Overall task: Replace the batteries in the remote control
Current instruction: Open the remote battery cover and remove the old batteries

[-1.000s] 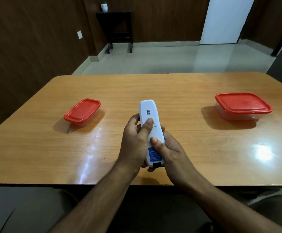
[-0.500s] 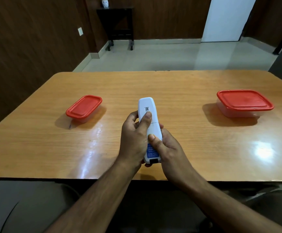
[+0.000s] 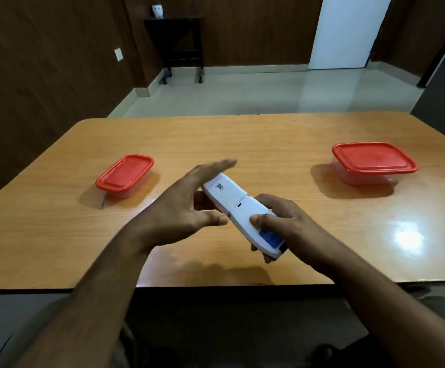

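Observation:
The white remote control (image 3: pixel 238 205) is held back side up above the near middle of the wooden table (image 3: pixel 242 139), tilted with its top end pointing far left. A blue label shows near its lower end, and its back cover is on. My right hand (image 3: pixel 287 224) grips the lower half, thumb pressed on the back. My left hand (image 3: pixel 187 208) has its fingers spread apart, with some fingertips under the remote's top end and the index finger stretched out past it.
A small clear box with a red lid (image 3: pixel 125 175) sits on the table at the left. A larger red-lidded box (image 3: pixel 373 162) sits at the right. The table's near edge lies just below my wrists.
The remote has swung from upright to a left-leaning tilt. My left hand has let go of its grip and opened its fingers. My right hand still holds the lower end.

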